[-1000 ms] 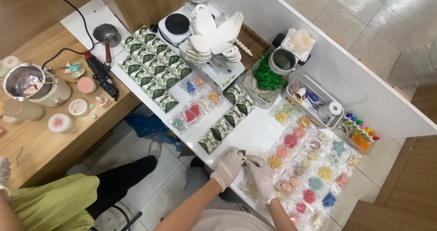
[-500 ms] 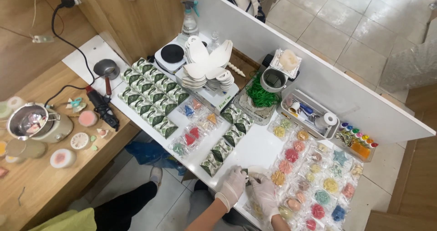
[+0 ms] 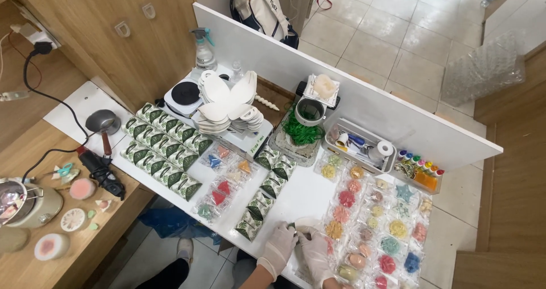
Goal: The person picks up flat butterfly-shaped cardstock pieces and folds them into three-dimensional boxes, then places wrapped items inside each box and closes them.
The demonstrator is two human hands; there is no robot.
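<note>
At the lower centre of the frame, a small clear packet [image 3: 300, 225] lies on the white table [image 3: 301, 195], right between both gloved hands. The left hand [image 3: 278, 248] reaches up from the bottom edge, its fingers curled onto the packet's left edge. The right hand [image 3: 314, 252] sits just beside it, fingers bent and pinching the packet's lower right side. Green leaf-print boxes [image 3: 257, 205] stand just left; bagged coloured flower pieces [image 3: 364, 221] lie to the right.
</note>
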